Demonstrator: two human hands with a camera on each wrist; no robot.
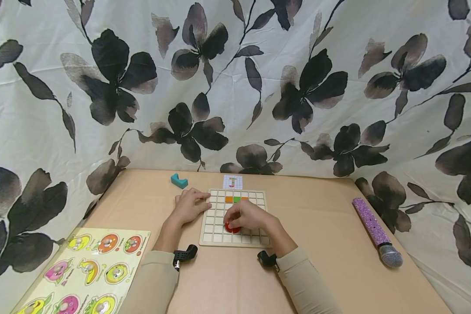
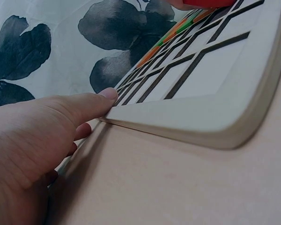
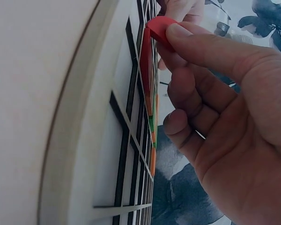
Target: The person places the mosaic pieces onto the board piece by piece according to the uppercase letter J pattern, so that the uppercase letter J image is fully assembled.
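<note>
A pale board with a square grid (image 1: pixel 215 239) lies on the table. My left hand (image 1: pixel 190 205) rests at its upper left edge, and in the left wrist view the thumb (image 2: pixel 96 104) touches the rim. My right hand (image 1: pixel 248 214) pinches a small red piece (image 3: pixel 160 29) between thumb and fingers, low over the board. Below that piece another red piece (image 3: pixel 145 70) lies on the grid, partly hidden in the head view. Farther up sit an orange tile (image 1: pixel 229 199) and a green tile (image 1: pixel 237 199); more orange shows beside them, partly behind my right hand.
Behind the board lies a small card with a coloured grid pattern (image 1: pixel 233 182), with a teal angled block (image 1: pixel 179 181) to its left. A fruit picture board (image 1: pixel 115 253) covers the front left. A purple glittery microphone (image 1: pixel 370 222) lies at right. Floral cloth hangs behind.
</note>
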